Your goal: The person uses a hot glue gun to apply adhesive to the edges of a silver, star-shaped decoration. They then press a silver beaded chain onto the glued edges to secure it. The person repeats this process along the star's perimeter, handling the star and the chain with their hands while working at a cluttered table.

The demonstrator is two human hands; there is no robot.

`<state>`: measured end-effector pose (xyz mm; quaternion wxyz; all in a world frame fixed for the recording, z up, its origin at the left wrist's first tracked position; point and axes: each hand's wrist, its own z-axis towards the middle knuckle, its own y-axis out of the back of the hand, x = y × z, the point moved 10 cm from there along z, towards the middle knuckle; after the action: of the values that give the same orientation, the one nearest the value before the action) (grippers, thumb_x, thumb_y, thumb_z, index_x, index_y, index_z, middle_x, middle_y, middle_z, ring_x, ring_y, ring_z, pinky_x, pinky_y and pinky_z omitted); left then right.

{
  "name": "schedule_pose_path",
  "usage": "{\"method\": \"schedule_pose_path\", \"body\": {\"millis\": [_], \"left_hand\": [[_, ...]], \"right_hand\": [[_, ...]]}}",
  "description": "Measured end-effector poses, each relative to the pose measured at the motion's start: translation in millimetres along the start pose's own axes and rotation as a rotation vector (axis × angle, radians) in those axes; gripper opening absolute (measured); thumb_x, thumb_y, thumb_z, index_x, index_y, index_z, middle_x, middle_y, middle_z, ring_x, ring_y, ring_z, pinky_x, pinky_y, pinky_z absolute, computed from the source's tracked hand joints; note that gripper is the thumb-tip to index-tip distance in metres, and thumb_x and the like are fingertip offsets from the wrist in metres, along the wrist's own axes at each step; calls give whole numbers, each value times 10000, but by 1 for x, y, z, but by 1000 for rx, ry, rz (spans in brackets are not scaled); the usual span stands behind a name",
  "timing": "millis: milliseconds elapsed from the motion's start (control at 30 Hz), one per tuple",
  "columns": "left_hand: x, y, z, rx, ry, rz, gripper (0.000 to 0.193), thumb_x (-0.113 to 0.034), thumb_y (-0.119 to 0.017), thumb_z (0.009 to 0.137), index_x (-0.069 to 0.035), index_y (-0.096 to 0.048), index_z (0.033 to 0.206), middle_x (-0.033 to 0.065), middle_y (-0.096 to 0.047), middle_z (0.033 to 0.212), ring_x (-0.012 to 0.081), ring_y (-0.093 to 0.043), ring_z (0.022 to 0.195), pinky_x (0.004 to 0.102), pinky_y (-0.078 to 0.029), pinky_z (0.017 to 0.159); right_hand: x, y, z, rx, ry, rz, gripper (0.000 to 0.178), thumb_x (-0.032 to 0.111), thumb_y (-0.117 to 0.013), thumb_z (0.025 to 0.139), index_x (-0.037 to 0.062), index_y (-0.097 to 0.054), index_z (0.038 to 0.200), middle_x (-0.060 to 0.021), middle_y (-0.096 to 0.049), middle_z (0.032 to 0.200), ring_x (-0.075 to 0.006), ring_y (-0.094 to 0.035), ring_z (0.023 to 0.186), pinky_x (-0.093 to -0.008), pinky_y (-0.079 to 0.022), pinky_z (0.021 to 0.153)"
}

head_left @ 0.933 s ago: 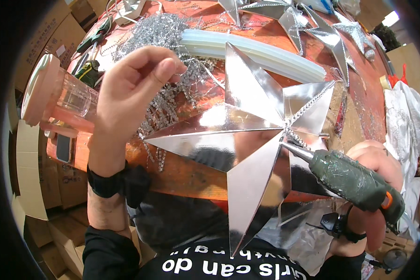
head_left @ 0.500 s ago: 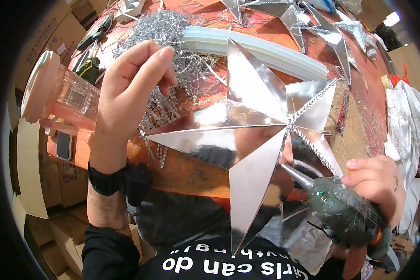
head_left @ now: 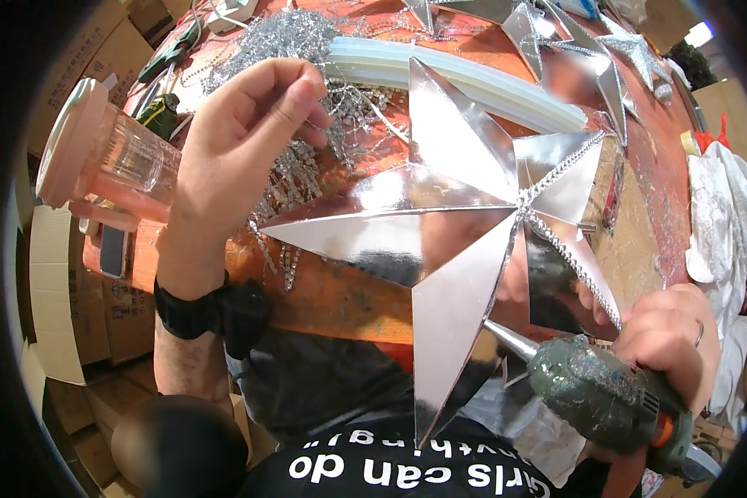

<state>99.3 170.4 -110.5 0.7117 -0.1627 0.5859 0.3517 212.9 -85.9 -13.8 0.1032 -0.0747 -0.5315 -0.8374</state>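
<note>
A large mirror-silver five-pointed star stands in front of me, with silver bead chain along the ridges of its two right-hand points. My right hand grips a dark green hot glue gun, its fingers beside the star's lower right tip. The gun's metal nozzle meets the ridge of the star's lower point. Above the star's left point, my left hand is raised, its fingers curled in and thumb close to them. Whatever they pinch, if anything, cannot be made out. Behind it lies a heap of silver bead chain.
Translucent glue sticks lie across the red table. More silver stars are at the far right. On the left are a pink-lidded cup, a phone and green-handled pliers. White sacks hang at the right.
The glue gun's nozzle has moved down and left along the lower point's ridge. The star has shifted slightly up. My left hand has moved slightly up and right, its fingers a little looser.
</note>
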Motion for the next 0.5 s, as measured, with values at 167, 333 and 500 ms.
{"method": "schedule_pose_path", "body": {"millis": [167, 333, 500], "left_hand": [[0, 1, 3, 83, 32, -222, 251, -220, -460, 998, 5, -571, 990, 35, -578, 833, 98, -545, 765, 243, -460, 690], [-7, 12, 3, -18, -34, -270, 242, -194, -443, 973, -59, -457, 773, 25, -470, 712, 86, -440, 621, 240, -376, 557], [-7, 18, -1, -37, -27, -36, 223, -200, -476, 969, -50, -510, 807, 14, -471, 719, 62, -421, 628, 205, -345, 556]], "right_hand": [[4, -2, -3, 65, -63, 12, 184, 240, -624, 554, 125, -593, 694, 3, -599, 692, -208, -584, 646, -352, -404, 574], [25, 0, 2, 77, -9, 67, 449, 494, -678, 694, 71, -542, 765, -48, -580, 692, -235, -561, 673, -334, -392, 588], [30, -5, -15, 120, 37, -31, 210, 179, -676, 646, 88, -550, 787, -43, -601, 709, -241, -596, 718, -354, -424, 597]]}}
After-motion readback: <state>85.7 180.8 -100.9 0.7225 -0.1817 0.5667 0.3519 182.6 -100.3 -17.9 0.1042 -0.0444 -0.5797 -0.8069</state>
